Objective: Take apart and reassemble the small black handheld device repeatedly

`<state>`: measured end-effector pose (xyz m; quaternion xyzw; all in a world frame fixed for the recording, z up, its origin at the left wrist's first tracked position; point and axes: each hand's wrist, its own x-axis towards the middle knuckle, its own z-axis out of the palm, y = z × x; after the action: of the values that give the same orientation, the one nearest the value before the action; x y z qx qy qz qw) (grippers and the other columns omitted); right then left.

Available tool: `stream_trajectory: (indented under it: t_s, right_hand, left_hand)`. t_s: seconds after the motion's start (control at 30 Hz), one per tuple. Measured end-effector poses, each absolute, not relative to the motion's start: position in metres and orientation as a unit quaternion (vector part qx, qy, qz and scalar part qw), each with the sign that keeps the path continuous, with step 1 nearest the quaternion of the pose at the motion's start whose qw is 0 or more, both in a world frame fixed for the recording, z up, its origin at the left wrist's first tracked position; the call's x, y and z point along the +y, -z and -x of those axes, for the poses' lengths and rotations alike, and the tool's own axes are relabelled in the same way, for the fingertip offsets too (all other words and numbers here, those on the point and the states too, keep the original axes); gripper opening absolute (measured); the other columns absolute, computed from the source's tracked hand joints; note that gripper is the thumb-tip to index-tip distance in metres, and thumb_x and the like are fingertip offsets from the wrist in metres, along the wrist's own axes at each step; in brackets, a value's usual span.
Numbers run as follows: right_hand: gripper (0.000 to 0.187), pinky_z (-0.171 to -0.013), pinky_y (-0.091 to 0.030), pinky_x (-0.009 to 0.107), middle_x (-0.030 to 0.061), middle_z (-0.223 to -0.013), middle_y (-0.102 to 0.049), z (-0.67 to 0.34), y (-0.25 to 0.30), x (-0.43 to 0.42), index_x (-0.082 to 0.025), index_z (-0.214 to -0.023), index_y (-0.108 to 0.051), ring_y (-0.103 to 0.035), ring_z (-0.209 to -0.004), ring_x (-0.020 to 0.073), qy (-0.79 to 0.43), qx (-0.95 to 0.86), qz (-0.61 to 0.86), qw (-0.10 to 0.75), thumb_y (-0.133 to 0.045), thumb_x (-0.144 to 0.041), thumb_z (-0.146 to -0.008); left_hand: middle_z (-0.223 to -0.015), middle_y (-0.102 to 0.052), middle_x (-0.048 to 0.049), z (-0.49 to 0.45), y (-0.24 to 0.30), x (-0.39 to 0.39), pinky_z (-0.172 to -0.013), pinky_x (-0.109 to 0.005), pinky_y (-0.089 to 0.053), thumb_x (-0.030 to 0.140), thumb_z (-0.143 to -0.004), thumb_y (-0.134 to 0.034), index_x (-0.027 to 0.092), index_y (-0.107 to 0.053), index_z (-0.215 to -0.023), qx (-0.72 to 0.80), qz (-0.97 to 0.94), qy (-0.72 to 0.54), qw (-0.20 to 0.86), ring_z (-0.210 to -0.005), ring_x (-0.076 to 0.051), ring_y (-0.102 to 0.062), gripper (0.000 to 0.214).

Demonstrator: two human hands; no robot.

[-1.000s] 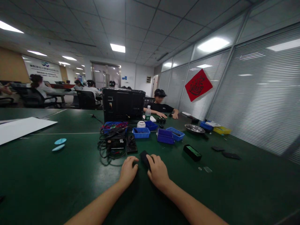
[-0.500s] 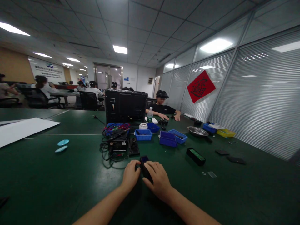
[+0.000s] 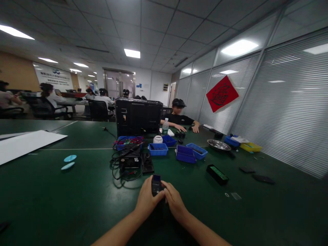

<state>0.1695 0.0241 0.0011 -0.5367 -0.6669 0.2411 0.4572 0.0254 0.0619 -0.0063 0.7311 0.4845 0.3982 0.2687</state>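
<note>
Glossy dark green tabletop (image 3: 84, 198); left hand (image 3: 146, 197) and right hand (image 3: 175, 201) close together, both clamped on small black rectangular device (image 3: 155, 187), dark blue panel (image 3: 156, 178) at far end.

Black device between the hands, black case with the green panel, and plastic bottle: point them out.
Black device (image 3: 156, 186): head view, on its front face.
Black case (image 3: 218, 173): head view, on its green panel.
Plastic bottle (image 3: 165, 126): head view, mid-body.
</note>
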Motion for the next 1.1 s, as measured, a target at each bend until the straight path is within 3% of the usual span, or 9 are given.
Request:
stream_trajectory:
  t_s: [0.2, 0.4, 0.67, 1.1]
  right_hand:
    - [0.041, -0.073, -0.047, 0.030, 0.0045, -0.110, -0.055, -0.171, 0.001, 0.024, -0.026, -0.118, -0.050, -0.057, -0.080, 0.0149, -0.314, -0.669, 0.510, 0.440, -0.039, -0.021, -0.080]
    - [0.038, -0.067, -0.047, 0.027, 0.0052, -0.101, -0.058, -0.172, 0.003, 0.025, -0.019, -0.111, -0.052, -0.057, -0.068, 0.0114, -0.339, -0.655, 0.513, 0.439, -0.038, -0.016, -0.076]
    - [0.031, -0.064, -0.047, 0.028, 0.0062, -0.089, -0.062, -0.179, -0.005, 0.028, -0.014, -0.100, -0.055, -0.058, -0.062, 0.0123, -0.335, -0.637, 0.549, 0.425, -0.040, -0.021, -0.075]
    - [0.031, -0.063, -0.046, 0.029, 0.0055, -0.082, -0.063, -0.181, -0.008, 0.031, -0.013, -0.093, -0.060, -0.058, -0.062, 0.0143, -0.339, -0.657, 0.554, 0.383, -0.042, -0.030, -0.074]
  left_hand:
    - [-0.127, -0.046, -0.0109, -0.031, 0.002, 0.054, -0.102, -0.033, -0.027, 0.021, -0.061, -0.052, 0.014, -0.037, -0.125, 0.509, -0.698, -0.412, 0.289, -0.120, -0.021, -0.040, 0.066]
    - [-0.129, -0.046, -0.0079, -0.025, -0.012, 0.038, -0.102, -0.029, -0.029, 0.011, -0.060, -0.047, 0.015, -0.033, -0.129, 0.515, -0.667, -0.410, 0.349, -0.120, -0.017, -0.040, 0.070]
    - [-0.132, -0.043, -0.0089, 0.017, -0.013, 0.008, -0.105, -0.035, -0.025, 0.015, -0.061, -0.050, 0.014, -0.038, -0.128, 0.545, -0.670, -0.384, 0.327, -0.123, -0.020, -0.037, 0.068]
    - [-0.121, -0.054, -0.0126, 0.159, -0.035, 0.021, -0.082, -0.032, -0.045, 0.037, -0.068, -0.049, 0.012, -0.026, -0.134, 0.730, -0.574, -0.310, 0.204, -0.102, -0.026, -0.057, 0.073]
